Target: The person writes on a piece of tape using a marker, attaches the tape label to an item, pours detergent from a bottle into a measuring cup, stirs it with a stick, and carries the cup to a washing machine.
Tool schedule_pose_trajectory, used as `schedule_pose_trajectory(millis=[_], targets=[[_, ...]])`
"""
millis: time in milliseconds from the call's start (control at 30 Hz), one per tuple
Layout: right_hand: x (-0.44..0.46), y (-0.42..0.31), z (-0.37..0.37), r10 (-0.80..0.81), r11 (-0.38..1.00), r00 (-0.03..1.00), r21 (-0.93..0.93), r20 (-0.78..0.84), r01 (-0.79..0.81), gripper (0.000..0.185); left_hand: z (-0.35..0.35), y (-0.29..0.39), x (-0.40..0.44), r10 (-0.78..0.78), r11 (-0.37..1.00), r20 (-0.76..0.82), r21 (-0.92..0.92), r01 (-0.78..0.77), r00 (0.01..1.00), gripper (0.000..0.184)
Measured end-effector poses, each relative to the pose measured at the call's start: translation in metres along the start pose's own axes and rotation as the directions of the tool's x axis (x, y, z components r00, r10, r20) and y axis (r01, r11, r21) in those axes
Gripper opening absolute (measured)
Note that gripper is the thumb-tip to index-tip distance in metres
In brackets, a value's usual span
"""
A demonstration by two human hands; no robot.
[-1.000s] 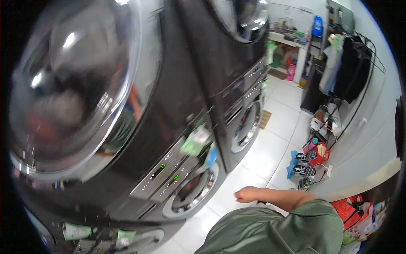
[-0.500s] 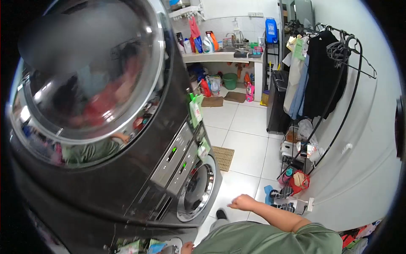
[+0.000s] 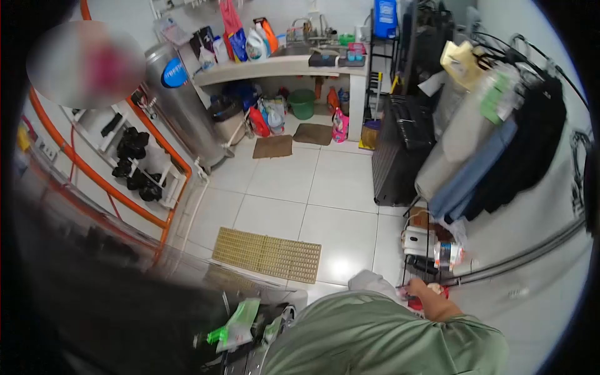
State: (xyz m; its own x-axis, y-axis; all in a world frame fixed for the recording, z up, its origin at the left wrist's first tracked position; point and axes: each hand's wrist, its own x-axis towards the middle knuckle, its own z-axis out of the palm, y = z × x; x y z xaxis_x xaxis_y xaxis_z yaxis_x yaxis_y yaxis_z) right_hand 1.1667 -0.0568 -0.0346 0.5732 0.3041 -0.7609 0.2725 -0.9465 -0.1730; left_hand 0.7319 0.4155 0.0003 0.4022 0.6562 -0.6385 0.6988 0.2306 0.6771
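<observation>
My right hand [image 3: 415,287] hangs low at the right, in front of the red bag [image 3: 431,296] beside the rack. Its fingers look loosely curled, with nothing visible in them; the hand is small and a little blurred. My left hand is out of view. The green shirt [image 3: 369,334] on my body fills the bottom. Left of it, a green and white packet [image 3: 239,325] hangs at the blurred dark washing machine [image 3: 125,312].
A yellow slatted mat [image 3: 267,254] lies on the white tiles [image 3: 340,240]. Along the right wall stand a black suitcase [image 3: 397,153] and hanging clothes [image 3: 519,144]. At the back is a sink counter [image 3: 269,67]; a steel tank [image 3: 187,103] and orange pipes [image 3: 103,200] are left.
My view has swung left and moved forward past the machines; the tank and pipes now show. My left hand has left the picture. My right hand has moved nearer the rack.
</observation>
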Motion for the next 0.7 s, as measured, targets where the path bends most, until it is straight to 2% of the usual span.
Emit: schedule_pose_trajectory(millis=[67, 200, 300, 367, 400, 433, 467, 500, 533, 567, 600, 667, 700], targets=[[0.025, 0.012, -0.031, 0.028, 0.999, 0.999, 0.033, 0.047, -0.03, 0.032, 0.015, 0.038, 0.043, -0.016, 0.999, -0.027, -0.046, 0.015, 1.0, 0.03], [0.123, -0.015, -0.122, -0.03, 0.992, 0.993, -0.12, 0.116, 0.044, 0.028, 0.063, 0.109, 0.115, -0.111, 0.985, -0.075, -0.141, 0.099, 0.991, 0.029], [0.223, -0.086, -0.243, -0.23, 0.906, 0.965, -0.334, 0.125, 0.259, 0.026, 0.109, 0.144, 0.126, -0.25, 0.947, -0.099, -0.23, 0.223, 0.963, 0.028], [0.299, -0.169, -0.355, -0.415, 0.798, 0.909, -0.466, 0.033, 0.381, 0.025, 0.136, 0.178, 0.134, -0.316, 0.913, -0.113, -0.306, 0.27, 0.942, 0.027], [0.332, -0.224, -0.419, -0.488, 0.797, 0.87, -0.437, -0.062, 0.416, 0.025, 0.15, 0.19, 0.14, -0.342, 0.895, -0.123, -0.346, 0.283, 0.931, 0.027], [0.356, -0.275, -0.481, -0.434, 0.901, 0.874, -0.101, -0.218, 0.422, 0.023, 0.168, 0.199, 0.138, -0.38, 0.868, -0.133, -0.393, 0.303, 0.916, 0.027], [0.413, -0.325, -0.539, -0.487, 0.84, 0.836, 0.129, -0.252, 0.528, 0.019, 0.169, 0.226, 0.157, -0.385, 0.858, -0.152, -0.421, 0.293, 0.91, 0.026], [0.447, -0.439, -0.652, -0.538, 0.734, 0.755, 0.233, -0.376, 0.638, 0.021, 0.171, 0.255, 0.193, -0.391, 0.843, -0.152, -0.454, 0.288, 0.908, 0.026], [0.459, -0.495, -0.694, -0.517, 0.562, 0.733, 0.471, -0.442, 0.68, 0.023, 0.17, 0.272, 0.217, -0.401, 0.834, -0.154, -0.47, 0.29, 0.903, 0.026], [0.468, -0.548, -0.737, -0.551, 0.527, 0.662, 0.403, -0.507, 0.748, 0.021, 0.166, 0.288, 0.246, -0.409, 0.824, -0.148, -0.485, 0.294, 0.901, 0.026], [0.472, -0.594, -0.777, -0.635, 0.432, 0.591, 0.406, -0.497, 0.805, 0.02, 0.161, 0.305, 0.274, -0.419, 0.813, -0.14, -0.497, 0.303, 0.897, 0.025], [0.44, -0.681, -0.834, -0.618, 0.312, 0.542, 0.455, -0.57, 0.834, 0.02, 0.145, 0.336, 0.33, -0.449, 0.788, -0.133, -0.526, 0.321, 0.884, 0.025], [0.444, -0.713, -0.859, -0.651, 0.257, 0.483, 0.428, -0.586, 0.866, 0.02, 0.132, 0.353, 0.358, -0.467, 0.771, -0.131, -0.545, 0.33, 0.874, 0.024]])
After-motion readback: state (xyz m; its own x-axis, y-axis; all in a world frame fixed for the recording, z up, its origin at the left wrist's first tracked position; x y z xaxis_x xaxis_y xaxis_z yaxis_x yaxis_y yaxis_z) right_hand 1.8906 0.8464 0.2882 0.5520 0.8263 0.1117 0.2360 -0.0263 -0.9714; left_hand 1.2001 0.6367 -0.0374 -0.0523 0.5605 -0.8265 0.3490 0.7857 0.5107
